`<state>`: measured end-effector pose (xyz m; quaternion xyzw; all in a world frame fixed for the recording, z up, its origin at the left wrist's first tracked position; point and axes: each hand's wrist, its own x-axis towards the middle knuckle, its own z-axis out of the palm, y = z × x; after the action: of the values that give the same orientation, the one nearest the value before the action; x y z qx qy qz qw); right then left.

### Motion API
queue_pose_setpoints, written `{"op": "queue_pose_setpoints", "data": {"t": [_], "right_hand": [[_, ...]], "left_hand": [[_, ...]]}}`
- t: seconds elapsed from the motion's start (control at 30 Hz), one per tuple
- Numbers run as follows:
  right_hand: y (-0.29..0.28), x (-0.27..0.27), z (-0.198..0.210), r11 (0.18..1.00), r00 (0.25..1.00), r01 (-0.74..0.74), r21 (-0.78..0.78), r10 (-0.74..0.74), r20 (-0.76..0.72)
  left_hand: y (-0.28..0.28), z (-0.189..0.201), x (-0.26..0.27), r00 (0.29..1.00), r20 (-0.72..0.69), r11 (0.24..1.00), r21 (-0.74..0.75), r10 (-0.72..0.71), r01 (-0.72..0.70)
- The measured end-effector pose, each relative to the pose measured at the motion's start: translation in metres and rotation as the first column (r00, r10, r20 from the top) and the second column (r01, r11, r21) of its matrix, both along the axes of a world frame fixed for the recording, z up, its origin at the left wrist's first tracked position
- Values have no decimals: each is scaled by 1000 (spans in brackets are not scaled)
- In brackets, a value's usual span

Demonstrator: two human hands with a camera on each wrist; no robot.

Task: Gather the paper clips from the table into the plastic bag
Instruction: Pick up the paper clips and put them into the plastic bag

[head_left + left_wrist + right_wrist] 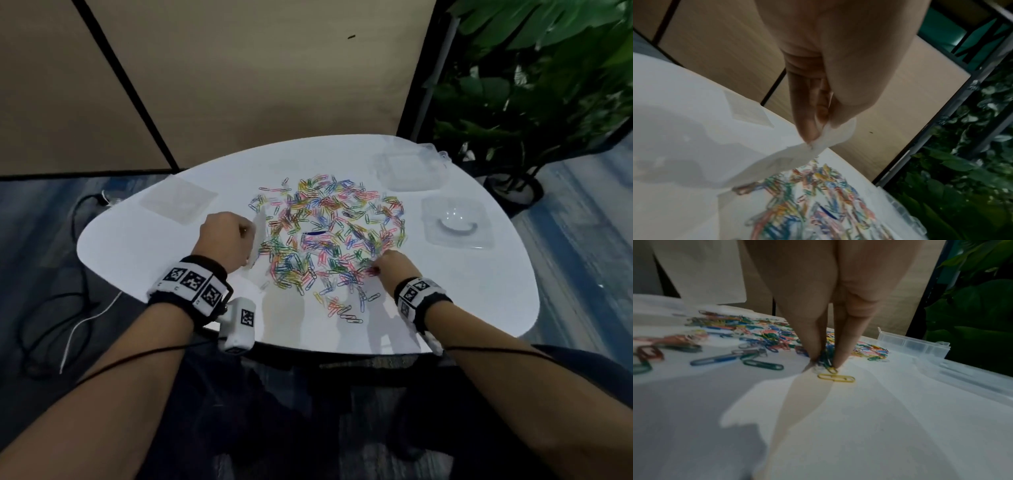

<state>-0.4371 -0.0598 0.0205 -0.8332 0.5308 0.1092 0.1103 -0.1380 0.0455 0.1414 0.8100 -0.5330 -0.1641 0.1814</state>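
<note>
Left hand (224, 240) pinching the plastic bag (259, 236) by its top edge, thumb against curled fingers (807, 128), bag hanging just left of the pile and low to the table (137, 260). Right hand (394, 265) down at the near right edge of the paper clips (329, 233), thumb and fingertips (842, 356) closed on a small clump of clips, tips touching the tabletop; one yellow clip (836, 378) lying loose just in front of them. Judged step: first pinches, nearly all clips still spread on the table, none visible in the bag. To do it well: sweep clips together into a tighter heap before lifting, since thin flat wire on a smooth glossy top is hard to get under; slide a clump to gain purchase rather than dig with nails. Bag mouth looks collapsed flat, so spread it with the left fingers before bringing clips over, otherwise likely spill. Materials: clips are plastic-coated wire loops, mixed red, blue, green, yellow, pink, prone to interlock, which helps in lifting several at once. Bag is thin, translucent, limp film, no shape of its own. Table white, rounded, reflective. Clear rigid plastic box (411, 168) and clear lid (457, 222) at the far right, flat clear sheet (178, 200) at the far left, well apart from the hands.
</note>
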Motion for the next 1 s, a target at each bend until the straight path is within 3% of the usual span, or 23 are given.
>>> {"op": "queue_pose_setpoints", "data": {"t": [0.1, 0.2, 0.27, 0.33, 0.4, 0.47, 0.63, 0.7, 0.77, 1.0], "right_hand": [[-7, -3, 4, 996, 996, 88, -9, -88, 29], [-25, -13, 12, 952, 939, 295, 85, -306, 157], [-39, -20, 23, 857, 795, 443, 265, -512, 326], [-45, -15, 42, 744, 569, 458, 487, -666, 482], [-42, 0, 68, 684, 325, 340, 646, -730, 602], [-36, 21, 95, 669, 147, 160, 726, -743, 652], [-24, 67, 114, 554, -80, -85, 828, -832, 549], [-22, 83, 110, 513, -105, -108, 851, -857, 504], [-19, 97, 105, 508, -75, -94, 856, -861, 502], [-16, 125, 85, 682, 208, 96, 725, -726, 656]], "left_hand": [[-16, -3, -11, 995, -95, 999, 20, -25, 27], [-22, -7, -18, 982, -190, 998, 51, -21, 32], [-26, -6, -19, 974, -226, 995, 88, -20, 41], [-30, -6, -21, 968, -248, 993, 102, -24, 51], [-36, -9, -26, 959, -279, 991, 104, -50, 82], [-42, -14, -31, 945, -320, 986, 127, -60, 105], [-54, -21, -44, 920, -386, 976, 165, -69, 142], [-57, -22, -49, 917, -390, 972, 172, -80, 158], [-61, -23, -51, 913, -400, 973, 171, -74, 154], [-67, -16, -48, 924, -381, 992, 106, -26, 72]]}}
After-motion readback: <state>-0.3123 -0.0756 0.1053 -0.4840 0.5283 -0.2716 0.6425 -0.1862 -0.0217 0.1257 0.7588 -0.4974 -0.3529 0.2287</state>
